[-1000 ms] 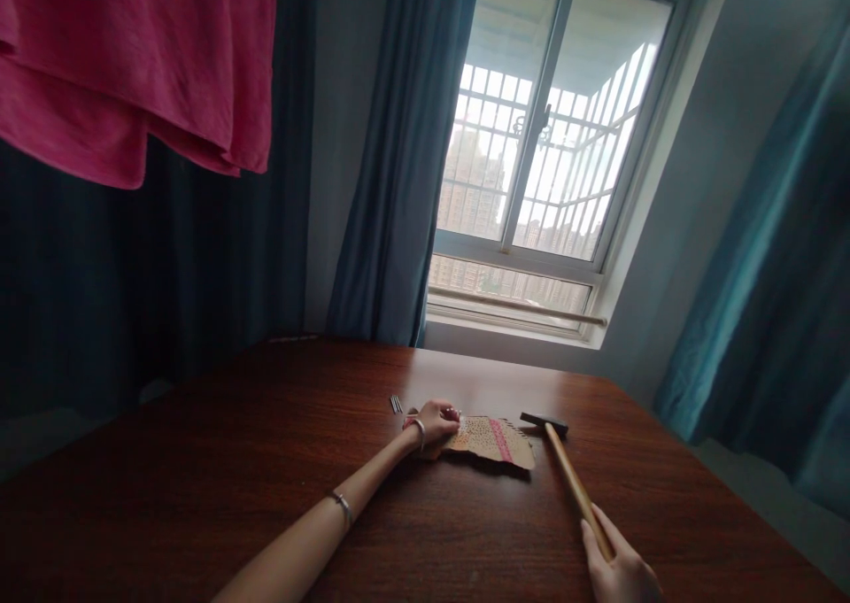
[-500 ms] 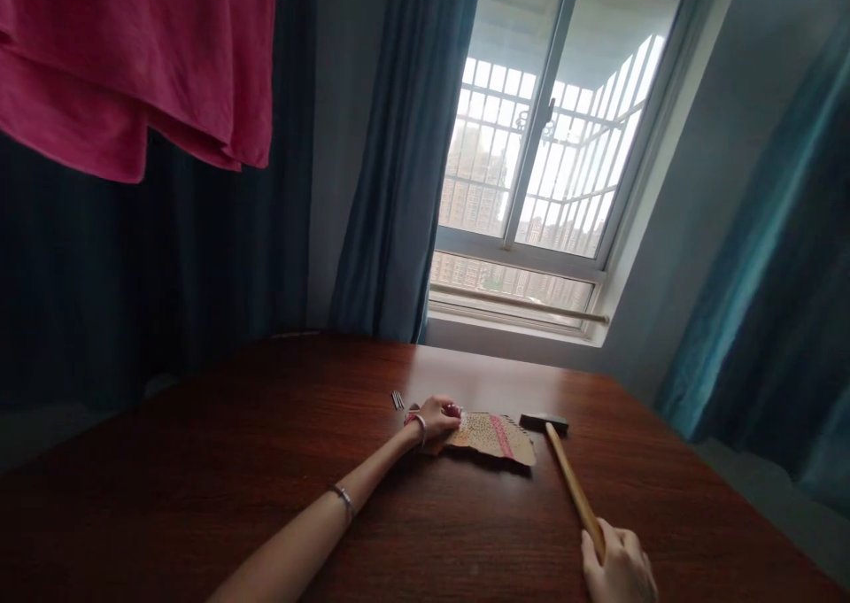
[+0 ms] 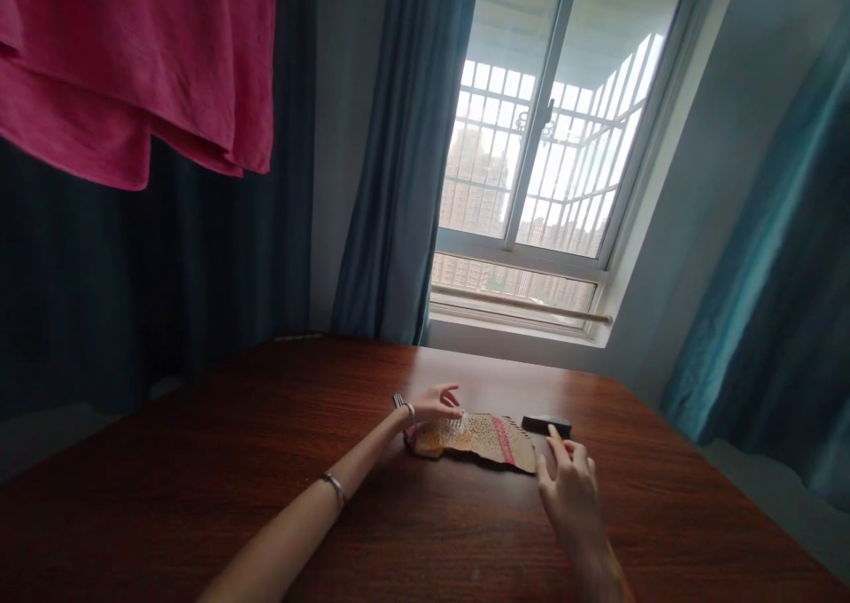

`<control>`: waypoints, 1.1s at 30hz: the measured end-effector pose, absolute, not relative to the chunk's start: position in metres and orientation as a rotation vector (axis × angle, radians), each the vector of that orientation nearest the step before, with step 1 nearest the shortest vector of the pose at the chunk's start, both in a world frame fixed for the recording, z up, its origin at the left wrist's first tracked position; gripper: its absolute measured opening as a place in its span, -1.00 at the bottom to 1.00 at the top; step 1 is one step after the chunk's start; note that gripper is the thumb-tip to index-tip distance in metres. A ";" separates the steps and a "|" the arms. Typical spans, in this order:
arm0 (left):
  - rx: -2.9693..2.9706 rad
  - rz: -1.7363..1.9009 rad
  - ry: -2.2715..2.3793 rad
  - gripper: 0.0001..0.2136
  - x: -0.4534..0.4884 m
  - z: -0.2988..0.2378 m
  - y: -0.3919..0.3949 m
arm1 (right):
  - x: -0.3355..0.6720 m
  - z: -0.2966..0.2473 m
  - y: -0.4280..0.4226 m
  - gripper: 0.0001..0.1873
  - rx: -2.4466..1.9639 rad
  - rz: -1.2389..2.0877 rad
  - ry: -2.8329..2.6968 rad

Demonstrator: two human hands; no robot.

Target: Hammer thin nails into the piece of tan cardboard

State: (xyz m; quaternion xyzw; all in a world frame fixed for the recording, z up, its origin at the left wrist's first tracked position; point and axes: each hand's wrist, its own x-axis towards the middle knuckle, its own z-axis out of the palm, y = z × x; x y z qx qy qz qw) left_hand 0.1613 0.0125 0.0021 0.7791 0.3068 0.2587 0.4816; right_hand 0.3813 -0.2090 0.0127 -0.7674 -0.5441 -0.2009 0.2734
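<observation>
My left hand (image 3: 439, 402) is over the left part of a torn piece of cardboard (image 3: 490, 435). Its fingers are apart, with the thumb low by small light points on the card, too small to name. Dark dots and a pink stripe mark the cardboard, which lies flat. To its right, my right hand (image 3: 572, 479) is closed round the wooden handle of a hammer, just below the dark hammer head (image 3: 545, 426). Most of the handle is hidden under this hand and forearm. A fork-like metal piece (image 3: 397, 400) shows behind my left wrist.
Everything lies on a brown wooden table (image 3: 266, 461). Behind it are a barred window (image 3: 531, 143) and a blue curtain (image 3: 391, 187). Pink cloth (image 3: 166, 72) hangs at the upper left; another blue curtain (image 3: 744, 249) hangs at the right.
My right hand has moved up the hammer handle from its lower end to near the head. My left fingers have spread from a pinch above the cardboard.
</observation>
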 end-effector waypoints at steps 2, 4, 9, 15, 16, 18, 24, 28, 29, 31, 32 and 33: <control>1.915 0.631 0.797 -0.46 0.143 0.020 0.024 | 0.373 0.024 -0.186 -0.64 -1.992 -0.501 -1.554; 1.924 0.629 0.912 -0.62 0.120 0.033 0.036 | 0.368 0.030 -0.164 -0.67 -1.946 -0.451 -1.625; 1.920 0.489 1.573 -0.90 0.072 0.032 0.053 | 0.364 0.025 -0.120 -0.73 -1.912 -0.398 -1.673; 1.836 0.377 1.794 -0.78 0.071 0.024 0.042 | 0.365 0.004 -0.108 -0.75 -1.878 -0.402 -1.676; 1.849 0.364 1.819 -0.77 0.072 0.026 0.040 | 0.366 0.001 -0.109 -0.76 -1.871 -0.397 -1.681; 1.896 0.337 1.864 -0.76 0.074 0.031 0.035 | 0.367 -0.002 -0.111 -0.75 -1.862 -0.387 -1.685; 1.938 0.286 1.913 -0.81 0.073 0.041 0.028 | 0.369 -0.001 -0.114 -0.74 -1.909 -0.341 -1.677; 1.938 0.275 1.954 -0.85 0.071 0.033 0.036 | 0.368 0.000 -0.116 -0.75 -1.924 -0.325 -1.679; 1.941 0.272 1.966 -0.87 0.071 0.029 0.039 | 0.368 0.000 -0.117 -0.74 -1.926 -0.325 -1.677; 1.946 0.263 1.980 -0.89 0.069 0.024 0.044 | 0.368 0.000 -0.119 -0.74 -1.921 -0.322 -1.670; 1.948 0.266 1.974 -0.90 0.067 0.022 0.046 | 0.368 0.001 -0.120 -0.74 -1.917 -0.315 -1.665; 1.948 0.283 1.953 -0.91 0.066 0.022 0.048 | 0.368 0.001 -0.121 -0.74 -1.911 -0.304 -1.657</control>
